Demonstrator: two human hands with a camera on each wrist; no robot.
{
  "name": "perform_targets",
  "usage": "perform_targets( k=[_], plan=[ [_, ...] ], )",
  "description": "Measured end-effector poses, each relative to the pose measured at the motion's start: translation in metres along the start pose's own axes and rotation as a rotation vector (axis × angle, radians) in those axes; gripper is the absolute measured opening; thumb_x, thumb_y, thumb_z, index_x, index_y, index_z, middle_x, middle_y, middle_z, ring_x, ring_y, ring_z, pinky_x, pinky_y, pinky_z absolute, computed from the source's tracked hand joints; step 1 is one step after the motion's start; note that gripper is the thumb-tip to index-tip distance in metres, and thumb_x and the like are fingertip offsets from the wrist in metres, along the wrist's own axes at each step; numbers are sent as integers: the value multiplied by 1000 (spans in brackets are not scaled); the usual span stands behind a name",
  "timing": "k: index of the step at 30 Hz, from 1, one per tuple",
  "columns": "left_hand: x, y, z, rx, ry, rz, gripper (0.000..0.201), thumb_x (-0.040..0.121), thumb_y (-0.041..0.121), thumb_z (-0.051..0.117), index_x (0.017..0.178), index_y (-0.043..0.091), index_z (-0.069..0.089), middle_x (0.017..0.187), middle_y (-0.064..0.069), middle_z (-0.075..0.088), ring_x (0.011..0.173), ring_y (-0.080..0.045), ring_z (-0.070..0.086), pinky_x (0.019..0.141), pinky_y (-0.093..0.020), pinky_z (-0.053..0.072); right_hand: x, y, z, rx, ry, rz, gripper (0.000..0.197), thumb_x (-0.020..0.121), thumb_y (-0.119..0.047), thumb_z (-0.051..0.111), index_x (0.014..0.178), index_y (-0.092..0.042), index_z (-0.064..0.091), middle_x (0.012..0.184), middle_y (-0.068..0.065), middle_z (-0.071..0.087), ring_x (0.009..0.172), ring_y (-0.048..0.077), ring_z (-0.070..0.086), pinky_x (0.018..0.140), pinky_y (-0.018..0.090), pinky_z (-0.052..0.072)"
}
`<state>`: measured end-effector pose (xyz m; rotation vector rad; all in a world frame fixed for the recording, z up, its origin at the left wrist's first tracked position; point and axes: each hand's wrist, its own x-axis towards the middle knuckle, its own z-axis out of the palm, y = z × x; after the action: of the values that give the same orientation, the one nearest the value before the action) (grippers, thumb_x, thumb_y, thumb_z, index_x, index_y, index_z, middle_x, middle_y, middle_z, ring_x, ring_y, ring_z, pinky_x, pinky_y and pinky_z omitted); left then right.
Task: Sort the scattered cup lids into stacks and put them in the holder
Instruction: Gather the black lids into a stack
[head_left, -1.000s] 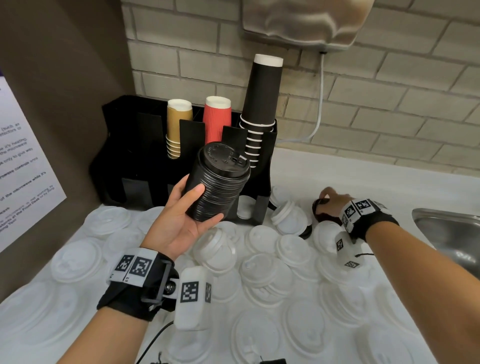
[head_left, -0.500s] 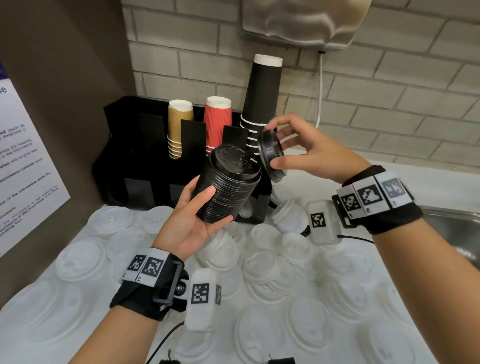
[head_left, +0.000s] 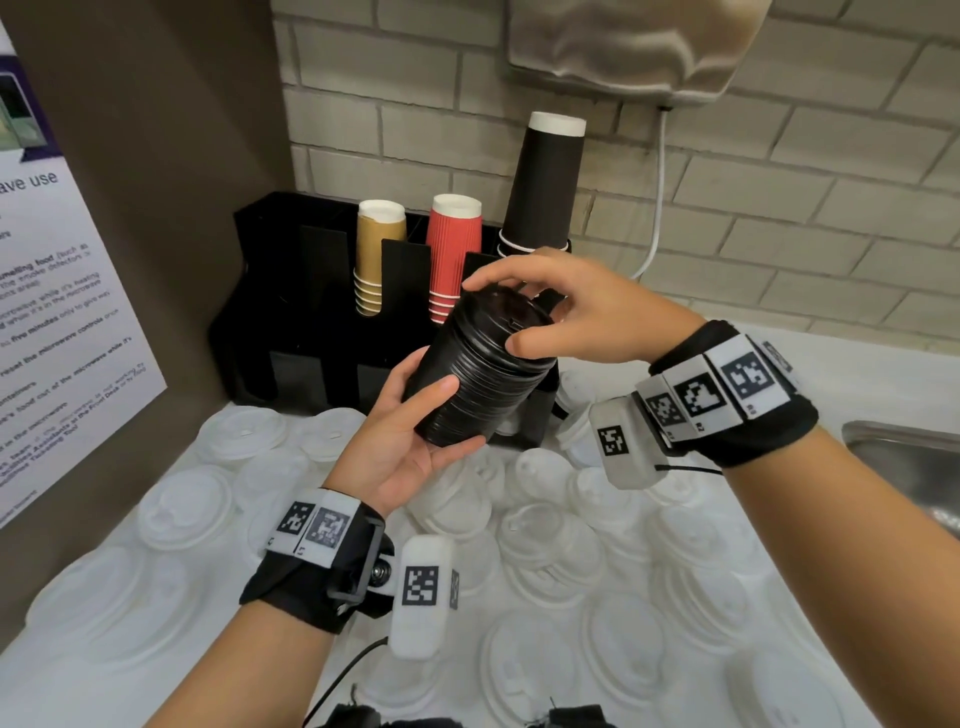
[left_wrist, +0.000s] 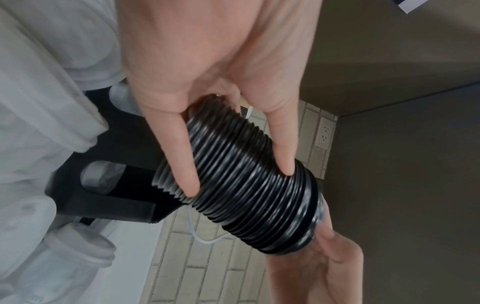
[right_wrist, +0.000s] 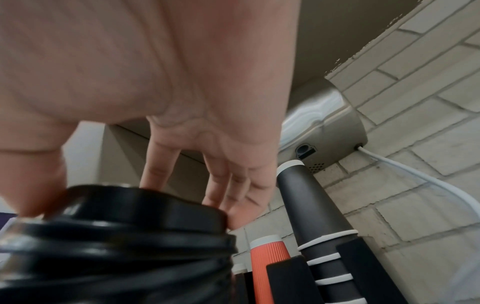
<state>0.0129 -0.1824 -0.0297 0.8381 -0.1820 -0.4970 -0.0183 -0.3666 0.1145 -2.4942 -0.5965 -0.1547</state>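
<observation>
We hold a tall stack of black cup lids up in the air in front of us. Our left hand is wrapped round the low part of the stack, thumb on one side and fingers on the other. Our right hand sits on top, with its fingertips curled round the rim of the top black lid, gripping it onto the pile (it looks like it is going on, not coming off, but we are only guessing).

Just behind our hands stands the black holder. It has gold paper cups, red paper cups and a tall pile of black paper cups in its back slots. In the left wrist view, a front slot low down seems to have some white lids in it, but we cannot tell how many.

So the black lids look nearly sorted, since we see no loose black ones near our hands. This stack is not in the holder yet.

A lot is left. Under and around both hands, the white counter is covered with loose white cup lids. A few sit on each other in little piles, but most lie alone. Past our right hand is the edge of a metal sink.
</observation>
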Motion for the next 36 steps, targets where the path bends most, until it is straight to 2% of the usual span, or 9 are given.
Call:
perform_targets(
  k=[7, 11, 14, 16, 23, 27, 29, 31, 36],
  plan=[
    [-2, -1, 1, -7, 7, -1, 63, 65, 23, 74, 125, 32, 56, 117, -2, 71, 102, -24, 70, 68, -41, 59, 0, -2, 3, -56, -10, -19, 52, 78, -15, 73, 123, -33, 56, 103, -22, 46, 93, -22, 40, 74, -3, 32],
    [-2, -1, 0, -13, 22, -4, 62, 68, 22, 72, 127, 32, 55, 116, -1, 71, 103, -24, 70, 67, -41, 59, -3, 1, 0, -14, -12, 2, 58, 78, -38, 74, 129, -43, 45, 110, -22, 43, 101, -17, 42, 75, -4, 33],
    [-2, 2, -5, -27, 44, -2, 66, 72, 23, 70, 135, 31, 51, 122, -2, 69, 107, -26, 68, 68, -41, 59, -6, 20, -11, 102, 165, 126, 46, 86, -44, 62, 128, -42, 43, 114, -16, 49, 99, -13, 48, 71, 0, 38],
    [-2, 5, -10, -26, 54, 14, 66, 75, 24, 69, 138, 30, 49, 124, -2, 68, 108, -26, 68, 70, -41, 59, -10, 47, -19, 75, 216, 334, 35, 93, -35, 57, 127, -31, 47, 114, -5, 55, 97, 5, 54, 71, 14, 42],
    [0, 6, -20, -13, 31, 54, 57, 82, 26, 66, 137, 30, 49, 123, 1, 68, 111, -23, 67, 74, -40, 59, -41, 131, 9, -378, -360, 875, 50, 97, -38, 49, 143, -24, 36, 136, 9, 52, 120, 25, 49, 98, 30, 36],
    [0, 4, -23, -9, 18, 57, 57, 82, 26, 66, 136, 30, 50, 123, 1, 68, 111, -24, 66, 74, -40, 58, -48, 146, 28, -198, -346, 919, 50, 96, -18, 43, 144, -26, 32, 113, 11, 61, 86, 20, 57, 74, 27, 47],
    [0, 4, -24, -9, 19, 60, 56, 83, 26, 66, 136, 30, 50, 123, 1, 68, 111, -24, 66, 75, -40, 59, -47, 149, 32, -11, -274, 936, 50, 94, -7, 42, 141, -23, 38, 117, 16, 60, 101, 33, 58, 88, 39, 50],
    [1, 4, -23, -12, 23, 60, 56, 83, 25, 66, 136, 30, 50, 123, 0, 68, 111, -24, 66, 75, -41, 59, -45, 151, 31, 76, -194, 946, 49, 93, 1, 39, 137, -20, 42, 113, 16, 59, 97, 32, 54, 80, 37, 51],
    [2, 3, -21, 1, 17, 58, 56, 83, 25, 65, 137, 30, 50, 124, 0, 67, 112, -24, 66, 75, -40, 59, -43, 158, 32, -272, -355, 959, 55, 92, -21, 57, 142, -24, 37, 143, 9, 43, 126, 27, 47, 101, 34, 40]
  ],
)
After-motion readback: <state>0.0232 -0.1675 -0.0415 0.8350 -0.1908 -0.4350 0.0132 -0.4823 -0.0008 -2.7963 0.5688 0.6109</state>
